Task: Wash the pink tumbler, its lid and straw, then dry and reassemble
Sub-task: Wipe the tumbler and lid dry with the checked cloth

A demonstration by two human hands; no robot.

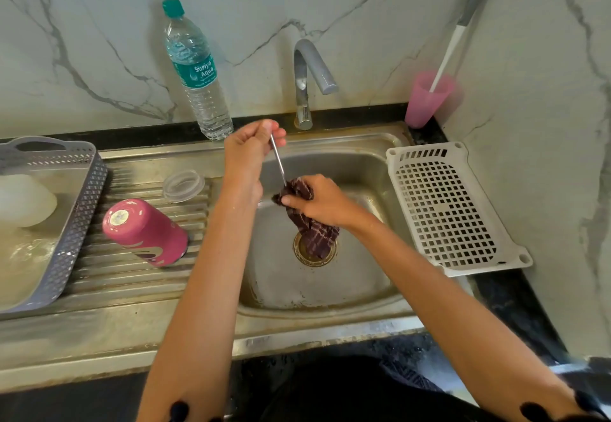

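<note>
Over the steel sink, my left hand pinches the top end of a thin metal straw. Lower down, my right hand grips a dark maroon cloth wrapped round the straw's bottom end; the cloth's loose end hangs over the drain. The pink tumbler stands upside down on the ribbed drainboard to the left. Its clear lid lies on the drainboard just behind it.
A grey perforated basket holding white things sits at far left. A water bottle and the tap stand behind the sink. A white drain tray lies at right, with a pink cup holding a brush behind it.
</note>
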